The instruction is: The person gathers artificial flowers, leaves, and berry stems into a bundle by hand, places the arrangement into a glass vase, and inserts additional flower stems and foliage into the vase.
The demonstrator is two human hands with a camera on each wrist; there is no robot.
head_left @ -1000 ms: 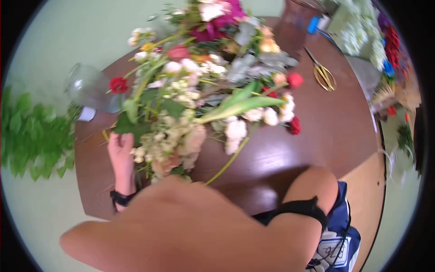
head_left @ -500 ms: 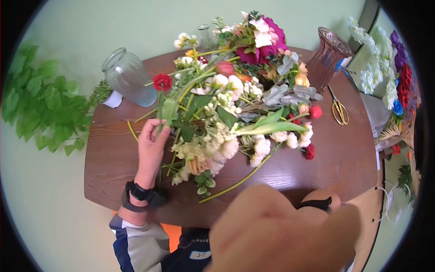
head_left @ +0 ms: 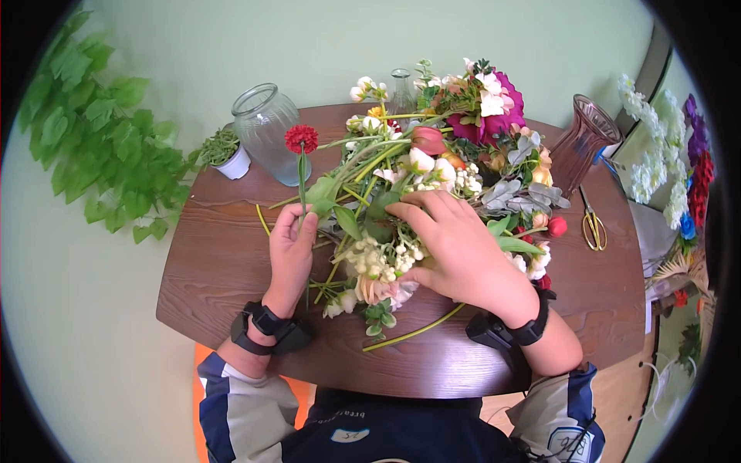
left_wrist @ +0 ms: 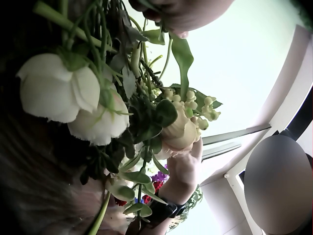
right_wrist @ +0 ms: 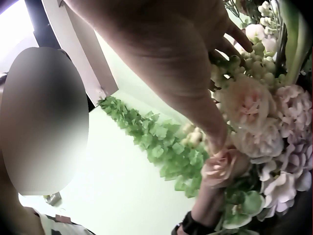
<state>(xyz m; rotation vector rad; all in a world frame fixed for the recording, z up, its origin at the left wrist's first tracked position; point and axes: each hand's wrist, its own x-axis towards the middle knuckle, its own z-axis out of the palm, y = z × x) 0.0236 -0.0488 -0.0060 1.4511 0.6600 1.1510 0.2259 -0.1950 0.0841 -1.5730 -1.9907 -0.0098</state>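
Note:
In the head view my left hand [head_left: 292, 251] pinches the green stem of a red flower [head_left: 301, 139], which stands upright above the fingers. My right hand [head_left: 467, 251] reaches over the pile of artificial flowers, fingers spread and slightly bent, touching leaves and white berry sprigs [head_left: 378, 258]. The right wrist view shows the right thumb against a peach rose [right_wrist: 222, 169], while its fingers lie over pale berries [right_wrist: 257, 63]; whether they grip anything is hidden. White blooms [left_wrist: 58, 88] fill the left wrist view, with part of the left hand [left_wrist: 195, 12] above.
Behind the pile are a clear ribbed vase [head_left: 270, 131], a small potted plant [head_left: 228, 154] and a small glass bottle [head_left: 401, 96]. A pinkish glass vase [head_left: 583, 143] and gold-handled scissors [head_left: 593, 224] are at the right. A loose stem [head_left: 413, 332] lies near the front edge.
My right hand has come from near the camera down onto the flower pile. The left hand has taken hold of the red flower's stem, and the flower now stands more upright. The head view has shifted.

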